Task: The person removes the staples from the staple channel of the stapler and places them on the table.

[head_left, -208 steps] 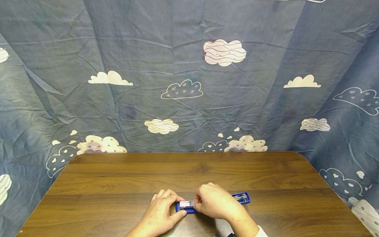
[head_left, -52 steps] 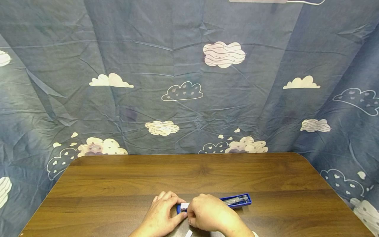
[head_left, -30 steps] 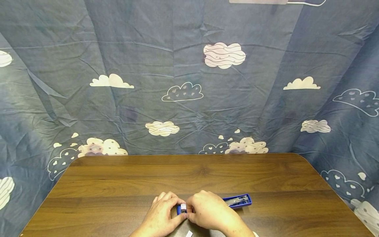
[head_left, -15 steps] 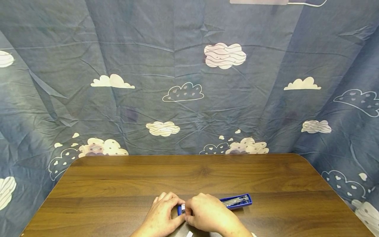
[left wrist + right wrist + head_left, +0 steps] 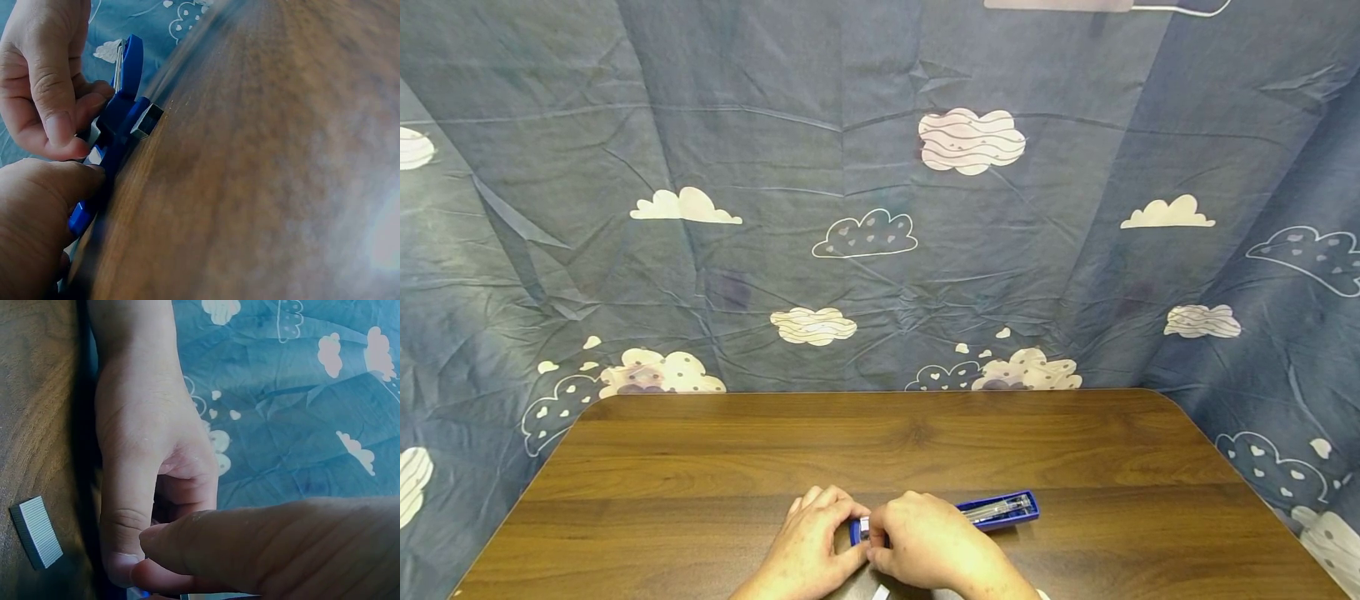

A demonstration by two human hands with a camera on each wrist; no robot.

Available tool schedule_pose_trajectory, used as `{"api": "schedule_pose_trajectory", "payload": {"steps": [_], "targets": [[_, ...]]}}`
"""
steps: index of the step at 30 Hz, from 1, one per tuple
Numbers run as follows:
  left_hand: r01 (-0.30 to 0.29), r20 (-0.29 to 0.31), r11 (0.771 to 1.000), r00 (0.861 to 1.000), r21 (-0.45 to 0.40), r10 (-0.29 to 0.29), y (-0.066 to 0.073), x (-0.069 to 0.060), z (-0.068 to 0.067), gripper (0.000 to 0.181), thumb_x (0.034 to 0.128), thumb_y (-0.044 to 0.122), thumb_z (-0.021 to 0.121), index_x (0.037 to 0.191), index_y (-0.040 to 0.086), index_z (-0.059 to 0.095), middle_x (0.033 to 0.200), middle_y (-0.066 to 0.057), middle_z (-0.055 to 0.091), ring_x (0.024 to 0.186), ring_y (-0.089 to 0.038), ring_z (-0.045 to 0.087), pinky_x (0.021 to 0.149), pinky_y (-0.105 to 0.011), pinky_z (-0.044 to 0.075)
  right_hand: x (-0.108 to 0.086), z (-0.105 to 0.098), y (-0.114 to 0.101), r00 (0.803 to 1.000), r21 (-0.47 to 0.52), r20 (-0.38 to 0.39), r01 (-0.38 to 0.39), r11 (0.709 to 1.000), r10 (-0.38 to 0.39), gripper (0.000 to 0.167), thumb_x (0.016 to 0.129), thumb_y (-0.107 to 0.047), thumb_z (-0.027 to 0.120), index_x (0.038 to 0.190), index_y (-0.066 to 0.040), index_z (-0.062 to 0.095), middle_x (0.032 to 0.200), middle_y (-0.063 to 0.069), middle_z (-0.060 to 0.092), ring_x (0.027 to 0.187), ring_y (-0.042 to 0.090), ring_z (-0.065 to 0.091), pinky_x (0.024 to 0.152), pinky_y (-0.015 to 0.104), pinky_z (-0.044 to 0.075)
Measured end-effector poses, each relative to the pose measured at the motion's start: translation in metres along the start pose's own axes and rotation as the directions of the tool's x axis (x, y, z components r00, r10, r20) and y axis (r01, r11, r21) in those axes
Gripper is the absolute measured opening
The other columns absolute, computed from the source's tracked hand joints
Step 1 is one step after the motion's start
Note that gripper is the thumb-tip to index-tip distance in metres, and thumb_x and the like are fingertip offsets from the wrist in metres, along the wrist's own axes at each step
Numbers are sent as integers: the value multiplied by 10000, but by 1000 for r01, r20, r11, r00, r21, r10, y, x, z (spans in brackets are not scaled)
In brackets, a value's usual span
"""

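Observation:
A blue stapler [image 5: 997,510] lies opened out on the table, its long metal rail showing at the right. My left hand [image 5: 810,543] grips the stapler's left end between thumb and fingers. Against it, my right hand [image 5: 934,542] has curled fingers pinching at the stapler's metal part, which they mostly cover. In the left wrist view, a bit of bright metal [image 5: 94,134] shows beside these fingertips. A strip of staples [image 5: 36,531] lies loose on the table near my left thumb. It also shows as a small pale piece low in the head view.
The brown wooden table [image 5: 715,450] has rounded far corners. Behind it and along the sides hangs a dark blue cloth [image 5: 760,250] with printed clouds.
Since the oldest frame, my right hand has shifted left along the stapler, and a strip of staples has come into view in front. In the last second the right fingers have moved only slightly.

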State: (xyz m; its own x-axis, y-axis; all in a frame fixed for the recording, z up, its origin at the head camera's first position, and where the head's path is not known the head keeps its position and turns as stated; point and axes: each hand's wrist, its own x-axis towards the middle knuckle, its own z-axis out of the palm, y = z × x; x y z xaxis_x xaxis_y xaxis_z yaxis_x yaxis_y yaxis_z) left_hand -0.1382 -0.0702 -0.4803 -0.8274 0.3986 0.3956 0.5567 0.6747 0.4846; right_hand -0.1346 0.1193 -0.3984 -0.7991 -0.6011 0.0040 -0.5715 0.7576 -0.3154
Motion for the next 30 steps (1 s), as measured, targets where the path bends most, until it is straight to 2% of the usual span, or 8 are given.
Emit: {"api": "schedule_pose_trajectory", "payload": {"steps": [6,15,30], "targets": [[2,7,1000,1000,2,-2,0,1,0,259,799,387,803,1025,282,733,997,194,627,926,-35,521,796,-304,413,0,1,0,1000,-6,7,2,1000,-2,196,802,-277,792,671,-282,646,609,-209,508,546,-32,425,519,190,368],[-17,-13,1000,1000,23,17,0,1,1,256,785,366,810,1015,284,734,992,192,632,927,-45,539,793,-306,420,-1,2,-1,1000,4,13,-2,1000,2,191,806,-281,787,672,-281,651,599,-212,499,540,-33,426,513,189,364],[19,34,1000,999,1,-19,0,1,0,229,830,411,777,1026,303,726,1008,198,624,929,-38,515,789,-301,408,-1,2,-2,998,31,61,-15,999,13,185,823,-262,767,686,-280,644,595,-207,489,532,-27,425,508,195,374]]}}
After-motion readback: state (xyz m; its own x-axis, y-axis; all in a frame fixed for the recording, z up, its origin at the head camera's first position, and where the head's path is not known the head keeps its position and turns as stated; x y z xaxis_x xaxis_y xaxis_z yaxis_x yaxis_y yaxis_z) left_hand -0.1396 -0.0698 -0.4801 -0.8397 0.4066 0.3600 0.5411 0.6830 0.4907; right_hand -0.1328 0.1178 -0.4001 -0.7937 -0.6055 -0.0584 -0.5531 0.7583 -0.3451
